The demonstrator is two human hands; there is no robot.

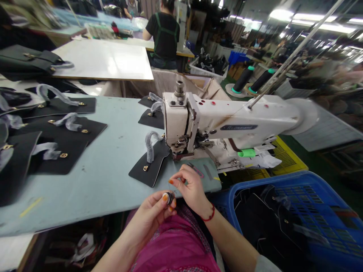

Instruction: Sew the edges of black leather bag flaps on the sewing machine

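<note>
My left hand (pixel 154 211) pinches a small round bobbin (pixel 169 197) near the front edge of the pale blue table (pixel 107 170). My right hand (pixel 190 187) is closed in a pinch just above it, apparently on a fine thread I can barely make out. A white sewing machine (pixel 227 121) stands right behind my hands. Under its needle lies a black leather panel (pixel 151 166) with a wrapped handle and gold fitting.
Several black panels (pixel 56 143) with wrapped handles lie at the left of the table. A blue plastic crate (pixel 297 181) with dark pieces stands at my right. Two thread cones (pixel 255 81) sit behind the machine. A person in black (pixel 164 37) stands at a far table.
</note>
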